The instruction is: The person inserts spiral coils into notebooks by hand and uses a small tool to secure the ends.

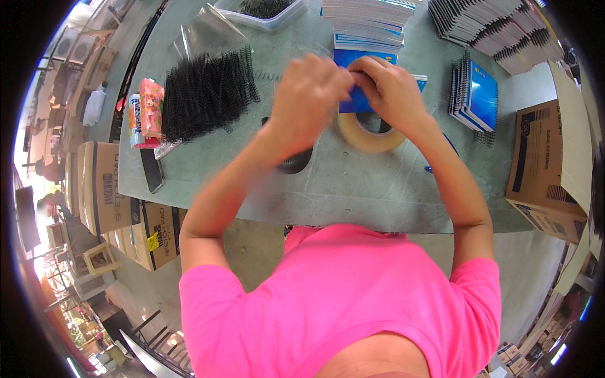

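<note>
A blue-covered notebook (354,101) sits under my two hands, its far part against a stack of notebooks. My left hand (309,91), smeared by motion, has its fingers curled together at the notebook's left edge. What those fingers pinch is hidden. A faint coil-like streak (268,75) runs from beside this hand toward a heap of black spiral binding coils (205,91). My right hand (386,88) is closed over the notebook, thumb and fingers bent against it, fingertips close to the left hand's. Just nearer me lies a roll of tan tape (356,140), partly covered by the notebook.
A dark oval object (295,162) lies below my left wrist. Bound blue notebooks (476,94) and a cardboard box (535,151) stand right; a pen (450,143) lies near my right forearm. Farther off are a plastic tub (268,24) and notebook stacks (368,22). Colourful packets (150,107) lie left.
</note>
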Demonstrator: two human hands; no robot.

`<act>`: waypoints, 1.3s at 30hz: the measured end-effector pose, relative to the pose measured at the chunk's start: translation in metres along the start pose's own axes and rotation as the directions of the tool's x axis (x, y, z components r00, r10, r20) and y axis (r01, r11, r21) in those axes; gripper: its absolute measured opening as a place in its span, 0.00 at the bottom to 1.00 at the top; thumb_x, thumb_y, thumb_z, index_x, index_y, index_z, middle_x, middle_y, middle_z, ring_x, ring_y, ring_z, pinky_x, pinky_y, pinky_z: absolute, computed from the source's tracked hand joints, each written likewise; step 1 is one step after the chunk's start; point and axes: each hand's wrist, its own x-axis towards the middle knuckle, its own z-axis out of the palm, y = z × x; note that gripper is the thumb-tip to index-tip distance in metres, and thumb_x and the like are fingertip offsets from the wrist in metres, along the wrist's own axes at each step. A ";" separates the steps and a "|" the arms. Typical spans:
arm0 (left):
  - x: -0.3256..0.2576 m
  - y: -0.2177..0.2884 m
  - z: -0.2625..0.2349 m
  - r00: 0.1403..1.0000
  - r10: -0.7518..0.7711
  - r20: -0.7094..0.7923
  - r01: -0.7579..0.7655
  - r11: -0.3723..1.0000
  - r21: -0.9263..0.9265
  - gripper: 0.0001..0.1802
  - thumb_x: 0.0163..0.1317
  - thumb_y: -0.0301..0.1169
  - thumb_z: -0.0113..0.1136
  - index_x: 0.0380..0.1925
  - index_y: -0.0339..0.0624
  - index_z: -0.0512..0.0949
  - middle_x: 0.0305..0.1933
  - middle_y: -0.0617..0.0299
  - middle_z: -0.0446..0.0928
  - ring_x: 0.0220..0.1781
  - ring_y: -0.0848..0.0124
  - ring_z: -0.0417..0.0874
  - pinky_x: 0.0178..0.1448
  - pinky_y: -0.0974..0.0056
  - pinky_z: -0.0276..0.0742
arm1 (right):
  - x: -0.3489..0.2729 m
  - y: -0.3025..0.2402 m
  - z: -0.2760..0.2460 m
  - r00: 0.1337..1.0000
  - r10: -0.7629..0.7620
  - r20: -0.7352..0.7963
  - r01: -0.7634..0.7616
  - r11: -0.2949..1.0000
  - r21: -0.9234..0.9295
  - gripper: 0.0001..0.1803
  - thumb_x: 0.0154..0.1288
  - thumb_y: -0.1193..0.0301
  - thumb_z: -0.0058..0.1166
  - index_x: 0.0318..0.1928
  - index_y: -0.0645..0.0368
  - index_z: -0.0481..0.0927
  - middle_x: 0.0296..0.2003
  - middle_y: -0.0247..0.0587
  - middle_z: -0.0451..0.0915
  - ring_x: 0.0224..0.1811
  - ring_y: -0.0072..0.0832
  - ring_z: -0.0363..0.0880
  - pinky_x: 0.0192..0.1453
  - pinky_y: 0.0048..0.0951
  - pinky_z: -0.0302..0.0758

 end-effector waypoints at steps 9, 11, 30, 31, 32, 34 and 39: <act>-0.080 -0.052 -0.010 0.787 -0.399 0.471 0.410 0.908 0.085 0.23 0.43 0.30 0.67 0.42 0.39 0.73 0.42 0.53 0.74 0.44 0.56 0.74 0.49 0.61 0.70 | -0.036 0.041 -0.043 0.913 0.318 0.256 -0.408 0.737 0.538 0.14 0.51 0.72 0.65 0.39 0.62 0.79 0.31 0.35 0.81 0.32 0.21 0.77 0.39 0.22 0.73; -0.059 -0.028 -0.030 0.681 -0.462 0.568 0.578 0.815 -0.030 0.25 0.44 0.30 0.67 0.45 0.41 0.73 0.44 0.53 0.75 0.45 0.57 0.75 0.51 0.63 0.70 | -0.053 0.051 -0.022 0.867 0.447 0.221 -0.440 0.475 0.762 0.14 0.53 0.70 0.65 0.40 0.62 0.81 0.31 0.32 0.81 0.33 0.18 0.76 0.39 0.20 0.73; 0.008 0.018 -0.021 0.984 -0.178 0.022 0.179 0.982 -0.063 0.19 0.57 0.27 0.58 0.50 0.54 0.78 0.26 0.56 0.74 0.28 0.64 0.77 0.37 0.64 0.74 | -0.050 0.040 -0.003 0.896 0.428 0.116 -0.316 0.432 0.845 0.12 0.56 0.71 0.62 0.42 0.60 0.82 0.33 0.32 0.82 0.36 0.18 0.76 0.43 0.20 0.73; 0.016 0.015 -0.034 0.968 -0.240 -0.071 0.228 0.963 -0.146 0.19 0.57 0.28 0.58 0.51 0.55 0.77 0.29 0.55 0.75 0.31 0.63 0.78 0.40 0.64 0.75 | -0.052 0.041 -0.002 0.895 0.432 0.108 -0.314 0.440 0.841 0.12 0.56 0.72 0.62 0.42 0.60 0.82 0.33 0.32 0.82 0.36 0.17 0.76 0.43 0.20 0.73; 0.021 0.013 -0.038 0.938 -0.308 -0.156 0.269 0.935 -0.233 0.19 0.58 0.28 0.58 0.51 0.56 0.77 0.31 0.53 0.77 0.34 0.63 0.79 0.42 0.64 0.75 | -0.052 0.042 -0.001 0.894 0.437 0.099 -0.312 0.449 0.837 0.12 0.56 0.72 0.62 0.42 0.60 0.82 0.33 0.32 0.82 0.36 0.17 0.76 0.43 0.19 0.73; 0.016 0.018 -0.021 0.967 -0.246 0.063 0.253 0.954 -0.163 0.18 0.59 0.27 0.57 0.51 0.50 0.77 0.36 0.54 0.78 0.37 0.67 0.80 0.45 0.65 0.75 | -0.052 0.040 -0.001 0.889 0.446 0.103 -0.320 0.443 0.838 0.12 0.56 0.73 0.62 0.42 0.61 0.81 0.34 0.32 0.82 0.35 0.17 0.76 0.43 0.19 0.73; 0.030 0.016 -0.021 0.975 -0.179 -0.130 0.142 0.957 -0.254 0.18 0.58 0.25 0.58 0.50 0.48 0.77 0.36 0.54 0.78 0.37 0.66 0.80 0.45 0.66 0.75 | -0.055 0.042 -0.002 0.874 0.462 0.150 -0.363 0.417 0.833 0.12 0.56 0.75 0.61 0.42 0.62 0.80 0.34 0.32 0.81 0.36 0.16 0.76 0.43 0.18 0.73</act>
